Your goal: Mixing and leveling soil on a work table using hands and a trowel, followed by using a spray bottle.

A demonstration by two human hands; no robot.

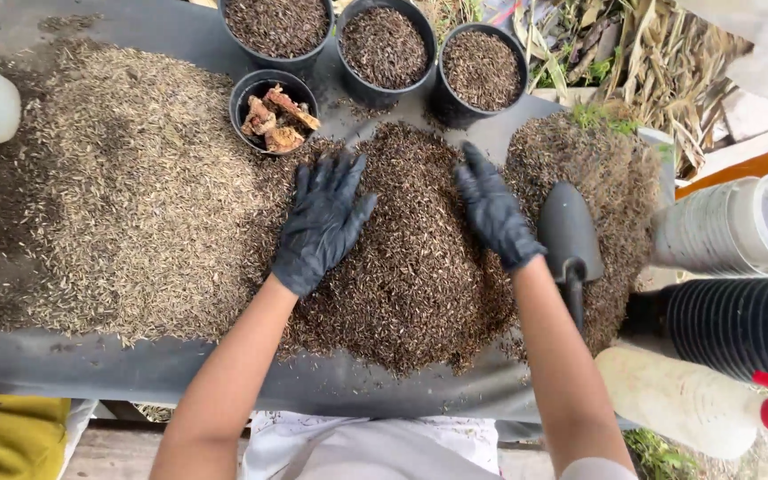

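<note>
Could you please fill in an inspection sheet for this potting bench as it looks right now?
Surface: dark sheet covered by husk piles.
Job's things: dark mix pile under both hands; pale husk pile; three filled pots; pot of bark chunks.
Clutter: trowel; stacked pots; spray bottle.
Fingers: left hand and right hand gloved, spread flat.
Cables: nothing seen.
Surroundings: dry leaves.

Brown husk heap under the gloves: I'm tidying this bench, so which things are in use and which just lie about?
In use: left hand, right hand, brown husk heap.

Lying about: trowel, filled pots, pot of bark chunks, stacked pots, bottle.
</note>
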